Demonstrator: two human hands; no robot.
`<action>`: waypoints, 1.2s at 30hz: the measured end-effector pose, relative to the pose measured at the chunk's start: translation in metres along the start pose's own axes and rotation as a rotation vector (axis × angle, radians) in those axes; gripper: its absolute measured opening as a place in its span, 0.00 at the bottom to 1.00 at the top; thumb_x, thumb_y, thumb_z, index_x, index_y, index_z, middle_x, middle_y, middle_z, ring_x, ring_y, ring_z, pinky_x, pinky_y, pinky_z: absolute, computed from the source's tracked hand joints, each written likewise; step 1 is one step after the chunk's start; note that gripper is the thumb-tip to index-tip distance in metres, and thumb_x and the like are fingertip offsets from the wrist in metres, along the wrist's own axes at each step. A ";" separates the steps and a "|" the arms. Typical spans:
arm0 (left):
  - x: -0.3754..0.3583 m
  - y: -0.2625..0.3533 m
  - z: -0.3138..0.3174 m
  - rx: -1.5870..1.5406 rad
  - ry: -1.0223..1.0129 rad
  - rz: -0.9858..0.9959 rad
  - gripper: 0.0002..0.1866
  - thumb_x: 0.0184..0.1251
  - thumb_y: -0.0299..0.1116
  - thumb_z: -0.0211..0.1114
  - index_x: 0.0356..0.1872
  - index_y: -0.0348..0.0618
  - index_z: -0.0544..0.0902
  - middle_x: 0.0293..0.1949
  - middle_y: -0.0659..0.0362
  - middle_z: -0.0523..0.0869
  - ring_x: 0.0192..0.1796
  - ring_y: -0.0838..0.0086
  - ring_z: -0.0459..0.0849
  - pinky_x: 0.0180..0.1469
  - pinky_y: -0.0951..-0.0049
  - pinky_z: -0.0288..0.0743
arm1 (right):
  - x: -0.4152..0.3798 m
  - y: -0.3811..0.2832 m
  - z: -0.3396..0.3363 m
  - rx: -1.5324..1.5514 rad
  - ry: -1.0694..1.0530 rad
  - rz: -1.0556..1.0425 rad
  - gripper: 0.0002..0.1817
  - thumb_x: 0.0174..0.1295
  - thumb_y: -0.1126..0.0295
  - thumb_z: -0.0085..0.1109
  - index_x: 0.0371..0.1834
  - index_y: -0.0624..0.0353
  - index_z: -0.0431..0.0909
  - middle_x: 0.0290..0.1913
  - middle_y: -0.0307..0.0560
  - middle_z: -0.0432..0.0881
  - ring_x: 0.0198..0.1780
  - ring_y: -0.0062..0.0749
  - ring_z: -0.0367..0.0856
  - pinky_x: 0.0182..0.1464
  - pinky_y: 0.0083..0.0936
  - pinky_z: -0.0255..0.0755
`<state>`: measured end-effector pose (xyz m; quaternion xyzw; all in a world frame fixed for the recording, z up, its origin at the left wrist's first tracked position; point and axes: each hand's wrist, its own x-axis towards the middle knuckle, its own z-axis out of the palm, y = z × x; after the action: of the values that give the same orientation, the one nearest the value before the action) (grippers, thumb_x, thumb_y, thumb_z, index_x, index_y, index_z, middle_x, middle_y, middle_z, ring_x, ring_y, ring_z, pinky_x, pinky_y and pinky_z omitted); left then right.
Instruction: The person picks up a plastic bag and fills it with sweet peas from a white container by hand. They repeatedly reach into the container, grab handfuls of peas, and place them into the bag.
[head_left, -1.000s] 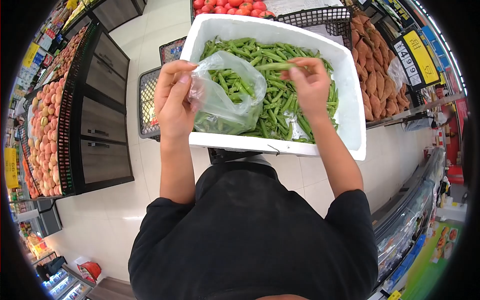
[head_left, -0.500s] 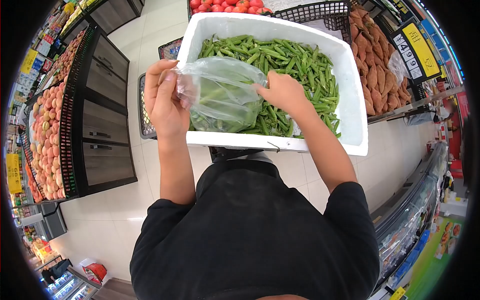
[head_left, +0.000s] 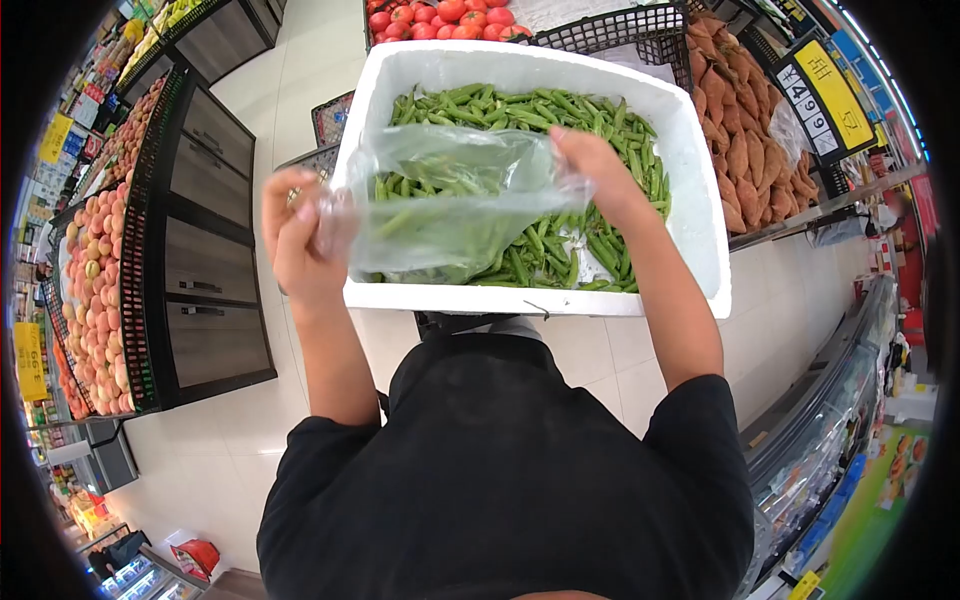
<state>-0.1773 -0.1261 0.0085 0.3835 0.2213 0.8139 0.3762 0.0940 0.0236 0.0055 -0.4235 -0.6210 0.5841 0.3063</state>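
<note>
A clear plastic bag (head_left: 450, 215) is stretched between my two hands over a white foam box (head_left: 700, 215). My left hand (head_left: 300, 225) is closed on the bunched left edge of the bag, beside the box's left wall. The opposite edge is pinched in my right hand (head_left: 595, 170), above the green pea pods (head_left: 555, 110) that lie in the box. Pods show through the film; whether any are inside the bag I cannot tell. Both hands are slightly blurred.
Tomatoes (head_left: 450, 15) lie behind the box, next to a black plastic crate (head_left: 620, 35). Sweet potatoes (head_left: 740, 130) and a yellow price sign (head_left: 825, 100) are at the right. On the left stands a dark cabinet (head_left: 210, 250) with peaches (head_left: 97, 300).
My left hand has moved left and down and my right hand right, pulling the bag wider and flatter. The box appears slightly lower and further left in view.
</note>
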 end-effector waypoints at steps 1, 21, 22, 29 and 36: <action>-0.002 0.002 -0.006 0.047 -0.133 -0.013 0.11 0.65 0.27 0.53 0.46 0.34 0.74 0.18 0.66 0.66 0.16 0.85 0.59 0.21 0.80 0.54 | -0.002 0.003 -0.005 -0.316 -0.056 -0.106 0.29 0.64 0.45 0.55 0.18 0.61 0.72 0.16 0.37 0.69 0.20 0.24 0.66 0.23 0.24 0.60; 0.021 -0.019 0.027 1.904 -0.656 0.129 0.22 0.49 0.37 0.72 0.49 0.50 0.81 0.39 0.56 0.83 0.43 0.60 0.82 0.41 0.62 0.75 | -0.051 -0.003 -0.032 0.701 -0.153 0.035 0.14 0.67 0.67 0.54 0.22 0.55 0.70 0.16 0.34 0.68 0.14 0.18 0.59 0.19 0.20 0.52; 0.028 -0.025 0.018 1.941 -0.548 0.131 0.17 0.53 0.34 0.69 0.46 0.49 0.82 0.32 0.56 0.85 0.35 0.60 0.84 0.35 0.64 0.76 | -0.048 -0.003 -0.034 0.679 -0.168 0.033 0.14 0.67 0.67 0.54 0.22 0.55 0.70 0.16 0.34 0.68 0.15 0.17 0.59 0.19 0.21 0.53; 0.060 -0.011 0.044 1.008 -0.076 -0.190 0.08 0.62 0.22 0.54 0.39 0.38 0.80 0.18 0.67 0.75 0.21 0.89 0.67 0.23 0.84 0.59 | -0.038 -0.045 -0.042 0.701 -0.341 -0.040 0.15 0.66 0.68 0.55 0.20 0.55 0.70 0.15 0.32 0.67 0.14 0.14 0.58 0.18 0.15 0.51; 0.029 -0.003 0.040 1.037 -0.198 -0.088 0.15 0.62 0.23 0.62 0.50 0.38 0.76 0.27 0.64 0.79 0.27 0.88 0.72 0.27 0.85 0.65 | -0.042 -0.015 -0.055 0.568 -0.113 -0.002 0.14 0.68 0.63 0.53 0.24 0.56 0.72 0.21 0.34 0.73 0.19 0.16 0.67 0.23 0.16 0.61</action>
<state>-0.1562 -0.0986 0.0443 0.5846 0.5741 0.5409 0.1898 0.1585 0.0129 0.0324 -0.2871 -0.4491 0.7569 0.3781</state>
